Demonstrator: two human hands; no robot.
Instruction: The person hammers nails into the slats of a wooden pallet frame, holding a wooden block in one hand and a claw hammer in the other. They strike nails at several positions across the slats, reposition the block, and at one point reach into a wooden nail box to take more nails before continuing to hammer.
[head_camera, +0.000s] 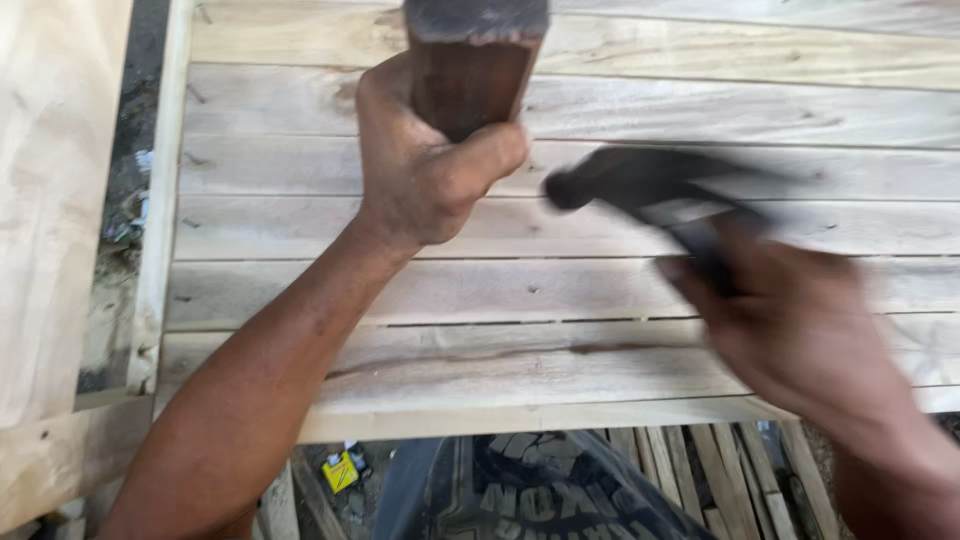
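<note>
Left hand (425, 165) at eleven o'clock, fist clamped round a dark wooden block (470, 70) stood upright on pale slatted planks (560, 290). Right hand (790, 325) at four o'clock, motion-blurred, gripping a dark hammer (640, 185) with head pointing toward nine, near the block. Loose slats (700, 470) at six o'clock, below the plank edge.

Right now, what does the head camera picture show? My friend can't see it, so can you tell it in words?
A person's left hand grips a dark wooden block upright against pale wooden slats, while the right hand holds a motion-blurred hammer beside it. The slats lie side by side in a frame, with narrow gaps between some.
</note>
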